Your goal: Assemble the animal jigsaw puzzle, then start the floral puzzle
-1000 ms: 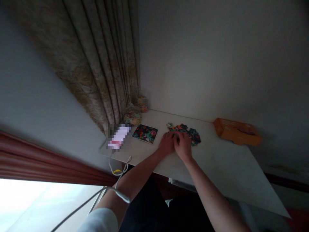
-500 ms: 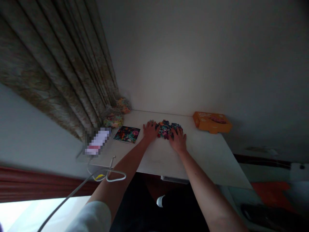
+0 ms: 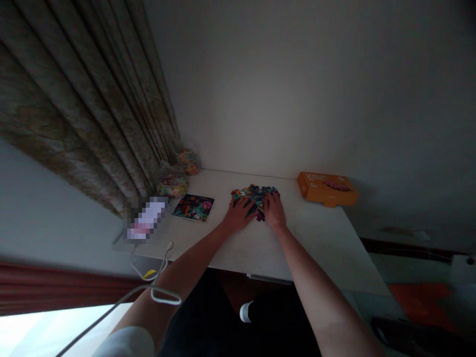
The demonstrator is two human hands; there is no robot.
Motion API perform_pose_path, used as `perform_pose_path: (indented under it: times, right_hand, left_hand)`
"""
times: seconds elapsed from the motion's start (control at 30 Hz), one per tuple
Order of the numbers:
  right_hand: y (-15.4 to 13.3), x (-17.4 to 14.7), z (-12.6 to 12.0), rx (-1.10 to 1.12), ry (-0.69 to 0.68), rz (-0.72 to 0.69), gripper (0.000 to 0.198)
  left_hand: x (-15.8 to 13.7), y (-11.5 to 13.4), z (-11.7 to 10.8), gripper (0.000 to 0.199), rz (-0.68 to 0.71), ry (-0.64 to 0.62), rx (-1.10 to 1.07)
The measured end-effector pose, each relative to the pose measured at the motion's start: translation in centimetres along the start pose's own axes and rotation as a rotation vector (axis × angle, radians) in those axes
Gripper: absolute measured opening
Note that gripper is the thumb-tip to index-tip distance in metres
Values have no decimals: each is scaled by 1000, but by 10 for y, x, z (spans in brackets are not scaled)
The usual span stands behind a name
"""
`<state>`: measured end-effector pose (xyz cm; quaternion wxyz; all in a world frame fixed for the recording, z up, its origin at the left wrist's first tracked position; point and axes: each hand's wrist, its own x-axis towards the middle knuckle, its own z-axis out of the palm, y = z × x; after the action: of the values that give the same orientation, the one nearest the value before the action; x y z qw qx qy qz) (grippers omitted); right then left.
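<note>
A pile of dark, multicoloured jigsaw puzzle pieces (image 3: pixel 256 191) lies on the white table (image 3: pixel 316 248). My left hand (image 3: pixel 240 214) rests on the near left part of the pile with its fingers spread. On the right side of the pile lies my right hand (image 3: pixel 273 210), its fingers stretched forward over the pieces. The palms and the pieces under them are hidden. Left of my left hand is a square picture card (image 3: pixel 193 208) with a floral print on a dark ground.
An orange box (image 3: pixel 329 188) stands at the back right. Clear bags of puzzle pieces (image 3: pixel 172 185) sit by the curtain (image 3: pixel 111 99). A blurred-out phone-like item (image 3: pixel 148 218) is at the left edge, and a white cable (image 3: pixel 165 297) loops near my left forearm.
My left hand has moved right and nearer to me, from the pile's left side onto its near part. My right hand has shifted slightly, and the pile looks more gathered.
</note>
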<state>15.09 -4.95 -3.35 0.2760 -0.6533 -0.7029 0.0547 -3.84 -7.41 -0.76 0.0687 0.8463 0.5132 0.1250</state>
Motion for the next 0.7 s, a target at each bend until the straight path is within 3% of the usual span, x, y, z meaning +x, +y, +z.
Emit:
perform_pose_path:
  times: [0.27,0.47,0.7]
  right_hand:
    - [-10,-6,-9,-114,-34,146,61]
    - [-8,-5,-10,-62,-46,125,46]
    - [2,-1,-4,22,-51,57,58]
  left_hand:
    - [20,30,5,57,-435,124,16]
    - [41,61,11,55,-498,139,-4]
    - [86,82,-1,51,-559,174,-32]
